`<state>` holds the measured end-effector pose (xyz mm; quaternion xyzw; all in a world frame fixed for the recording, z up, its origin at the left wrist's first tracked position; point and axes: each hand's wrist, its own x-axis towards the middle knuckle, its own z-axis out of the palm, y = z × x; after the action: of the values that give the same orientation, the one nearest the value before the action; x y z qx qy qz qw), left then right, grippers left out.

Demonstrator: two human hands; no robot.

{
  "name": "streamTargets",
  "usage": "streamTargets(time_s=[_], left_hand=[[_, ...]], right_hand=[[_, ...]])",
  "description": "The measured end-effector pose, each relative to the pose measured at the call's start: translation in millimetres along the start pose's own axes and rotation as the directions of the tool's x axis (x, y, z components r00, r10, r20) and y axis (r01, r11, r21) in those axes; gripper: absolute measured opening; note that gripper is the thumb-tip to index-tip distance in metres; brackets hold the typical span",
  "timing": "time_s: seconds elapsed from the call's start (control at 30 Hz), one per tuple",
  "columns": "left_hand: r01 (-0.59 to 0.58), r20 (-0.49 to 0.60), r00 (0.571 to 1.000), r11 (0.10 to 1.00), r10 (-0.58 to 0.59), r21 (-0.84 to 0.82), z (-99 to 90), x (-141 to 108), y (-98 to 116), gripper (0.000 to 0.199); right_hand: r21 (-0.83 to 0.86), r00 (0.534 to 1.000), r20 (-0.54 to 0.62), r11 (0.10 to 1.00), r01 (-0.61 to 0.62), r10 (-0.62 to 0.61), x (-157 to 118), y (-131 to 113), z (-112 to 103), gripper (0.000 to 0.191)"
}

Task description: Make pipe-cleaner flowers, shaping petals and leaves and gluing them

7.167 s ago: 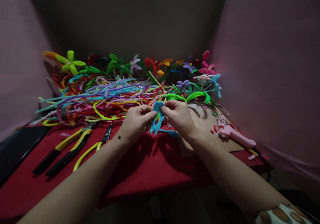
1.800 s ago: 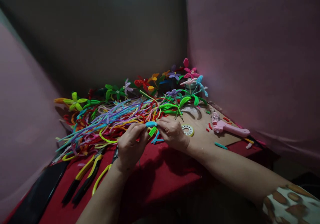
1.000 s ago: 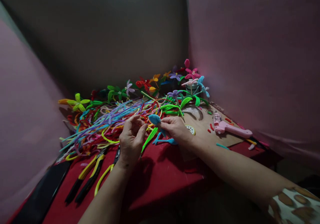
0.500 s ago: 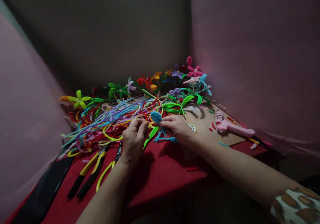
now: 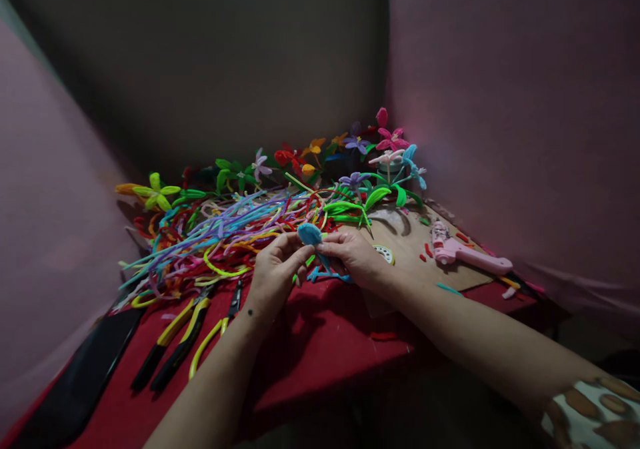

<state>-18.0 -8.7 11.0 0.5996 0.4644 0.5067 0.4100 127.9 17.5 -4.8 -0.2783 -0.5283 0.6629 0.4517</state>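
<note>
A blue fuzzy petal [image 5: 309,234] stands upright between my two hands. My right hand [image 5: 353,257] pinches its base from the right. From the left, my left hand [image 5: 280,265] has thumb and index finger closed on the petal's lower left edge. Below the fingers, more blue fuzzy pieces [image 5: 320,275] lie over the front edge of the pipe cleaner pile [image 5: 240,225]. Part of a bright green piece shows behind my left fingertips.
Yellow-black pliers [image 5: 183,342] and a second yellow-handled tool [image 5: 234,302] lie left on the red cloth [image 5: 310,369], beside a black object [image 5: 85,375]. A pink glue gun [image 5: 467,254] rests right on a board [image 5: 415,262]. Fuzzy flowers [image 5: 391,139] stand behind.
My left hand has moved right and its fingers have come onto the blue petal. The petal has shifted slightly left in view. My right hand keeps its hold.
</note>
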Motion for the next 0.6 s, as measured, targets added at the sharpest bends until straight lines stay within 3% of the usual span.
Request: streamTargets(time_s=[0.17,0.43,0.6], left_hand=[[0.035,0.020,0.999,0.999,-0.035,0.015,-2.1,0.6,1.3,0.020],[0.022,-0.081,0.997,0.996,-0.015,0.084,-0.1,-0.7,-1.2,0.008],[-0.004,-0.112,0.994,0.998,0.011,0.060,2.2,-1.6,1.6,0.009]], right_hand=[[-0.103,0.999,-0.006,0.994,0.041,-0.042,-0.2,2.1,0.6,0.029],[-0.203,0.998,0.056,0.979,0.014,-0.003,-1.3,2.5,2.3,0.018],[-0.222,0.999,0.054,0.975,0.019,-0.007,-1.5,2.9,3.0,0.024]])
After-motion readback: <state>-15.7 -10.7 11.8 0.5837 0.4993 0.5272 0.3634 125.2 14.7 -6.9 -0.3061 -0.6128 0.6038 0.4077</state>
